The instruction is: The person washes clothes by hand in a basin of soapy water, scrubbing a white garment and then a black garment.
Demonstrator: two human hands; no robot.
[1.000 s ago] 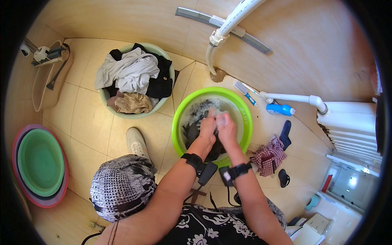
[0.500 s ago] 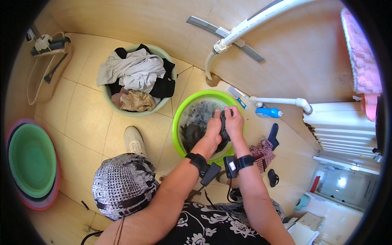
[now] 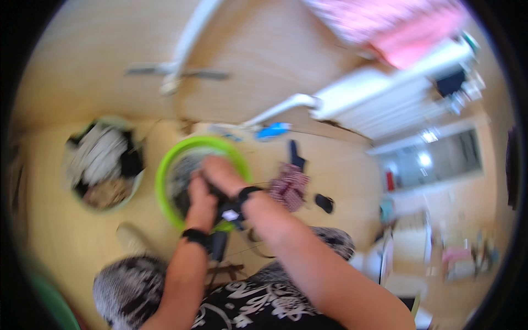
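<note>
A lime-green basin (image 3: 161, 187) holds sudsy grey water and dark wet cloth (image 3: 180, 199). Inside its rim, my left hand (image 3: 201, 193) and my right hand (image 3: 220, 174) are close together, both closed on the dark cloth. Motion blur smears the fingers, and the cloth between them shows only as a dark patch. Each wrist wears a black strap with a small device.
Left of the basin stands a pale tub (image 3: 135, 190) heaped with grey, black and tan clothes. To the right lie a checked cloth (image 3: 290, 187), a dark blue sock (image 3: 296, 155) and a black slipper (image 3: 324, 203). A blue bottle (image 3: 272, 131) is by the wall, below a white pipe (image 3: 280, 107).
My view has swung to the right, so the basin and tub appear further left and more of the room shows at right. Both hands remain in the basin with the dark cloth.
</note>
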